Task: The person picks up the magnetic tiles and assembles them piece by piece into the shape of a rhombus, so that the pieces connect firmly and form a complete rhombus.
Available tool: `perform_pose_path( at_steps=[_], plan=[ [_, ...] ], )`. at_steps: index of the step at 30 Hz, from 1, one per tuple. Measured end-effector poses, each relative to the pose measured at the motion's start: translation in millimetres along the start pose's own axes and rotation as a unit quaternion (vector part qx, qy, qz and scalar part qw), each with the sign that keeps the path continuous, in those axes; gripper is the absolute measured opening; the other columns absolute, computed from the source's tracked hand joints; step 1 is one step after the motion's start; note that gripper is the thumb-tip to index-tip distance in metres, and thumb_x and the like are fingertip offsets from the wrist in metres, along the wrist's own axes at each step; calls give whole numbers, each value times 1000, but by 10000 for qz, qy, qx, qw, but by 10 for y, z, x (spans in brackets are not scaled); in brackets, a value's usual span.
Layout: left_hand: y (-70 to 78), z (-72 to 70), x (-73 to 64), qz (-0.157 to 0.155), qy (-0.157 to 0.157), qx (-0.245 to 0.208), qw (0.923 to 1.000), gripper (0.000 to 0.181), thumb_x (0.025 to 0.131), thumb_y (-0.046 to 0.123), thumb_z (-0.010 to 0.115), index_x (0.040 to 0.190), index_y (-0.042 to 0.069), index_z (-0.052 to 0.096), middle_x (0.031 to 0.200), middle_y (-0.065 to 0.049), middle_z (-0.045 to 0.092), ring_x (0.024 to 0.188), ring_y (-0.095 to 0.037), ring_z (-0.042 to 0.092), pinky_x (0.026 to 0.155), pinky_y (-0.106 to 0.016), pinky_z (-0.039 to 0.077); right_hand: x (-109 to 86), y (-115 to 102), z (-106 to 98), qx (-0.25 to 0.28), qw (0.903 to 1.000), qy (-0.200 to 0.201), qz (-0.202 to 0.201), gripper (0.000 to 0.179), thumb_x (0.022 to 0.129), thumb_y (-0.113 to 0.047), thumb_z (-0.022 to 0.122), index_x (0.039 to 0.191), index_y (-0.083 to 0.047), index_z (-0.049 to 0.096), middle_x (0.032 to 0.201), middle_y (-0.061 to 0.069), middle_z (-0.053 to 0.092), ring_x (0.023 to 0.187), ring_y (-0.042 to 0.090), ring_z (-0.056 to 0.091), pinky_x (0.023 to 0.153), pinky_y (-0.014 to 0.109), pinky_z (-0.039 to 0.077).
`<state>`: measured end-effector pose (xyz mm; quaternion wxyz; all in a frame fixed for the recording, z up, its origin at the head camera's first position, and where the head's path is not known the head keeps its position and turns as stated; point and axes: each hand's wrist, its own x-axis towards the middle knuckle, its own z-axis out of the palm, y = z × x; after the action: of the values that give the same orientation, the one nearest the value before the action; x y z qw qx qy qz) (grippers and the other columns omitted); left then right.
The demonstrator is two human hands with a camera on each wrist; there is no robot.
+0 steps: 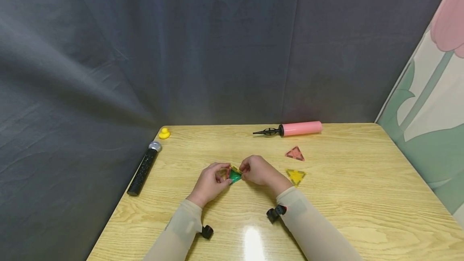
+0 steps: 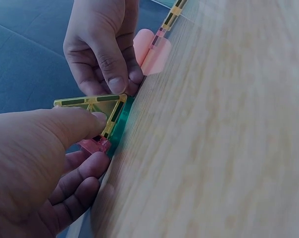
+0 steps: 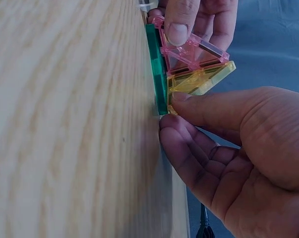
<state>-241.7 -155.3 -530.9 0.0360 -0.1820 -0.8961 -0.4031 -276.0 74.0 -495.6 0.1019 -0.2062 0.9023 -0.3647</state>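
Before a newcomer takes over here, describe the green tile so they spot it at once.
Find the wooden table, then the left hand and right hand. Between them lies the green tile, unlike any red tile or yellow tile beside it.

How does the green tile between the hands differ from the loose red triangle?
The green tile abuts a raised yellow tile and red tile; the loose red triangle lies flat and apart. The green tile sits nearer the person; the triangle, closer to the pink pump. Both are coloured tiles.
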Motion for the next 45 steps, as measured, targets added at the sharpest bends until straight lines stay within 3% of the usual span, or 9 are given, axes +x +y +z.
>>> perform_pose_path(
  at_steps=[20,24,31,39,45],
  plan=[
    [-31,9,-8,14,122,-200,9997,51,91,20,85,139,19,66,124,4,63,73,-8,63,64,-25,56,-114,64,-209,-247,9992,321,-19,16,95,-13,79,111,-12,78,90,-6,67,80,11,61,75,36,54],
    [-36,15,-6,-31,135,-144,9998,51,91,21,85,139,20,66,123,5,63,73,-9,63,64,-26,57,-178,101,-255,-186,9987,459,-100,18,95,-15,80,113,-11,77,93,-6,67,83,11,61,76,36,54],
    [-51,17,-5,-66,152,-209,9996,50,91,22,85,138,21,67,122,5,63,74,-9,63,63,-26,57,-282,175,-334,65,9978,507,-411,25,95,-16,80,119,-10,75,111,6,70,93,14,63,81,38,56],
    [-47,13,-12,-50,151,-170,9997,50,92,23,85,138,20,67,122,5,63,79,-8,63,66,-26,57,-431,268,-447,130,9968,606,-499,28,96,-18,80,122,-12,73,118,6,69,107,25,65,89,46,55],
    [-39,8,-20,-60,192,-132,9997,50,91,22,85,138,19,66,120,4,63,79,-9,63,66,-26,57,-513,393,-518,115,9961,681,-557,31,96,-22,80,125,-13,72,121,6,68,110,25,64,92,47,54]
  ],
)
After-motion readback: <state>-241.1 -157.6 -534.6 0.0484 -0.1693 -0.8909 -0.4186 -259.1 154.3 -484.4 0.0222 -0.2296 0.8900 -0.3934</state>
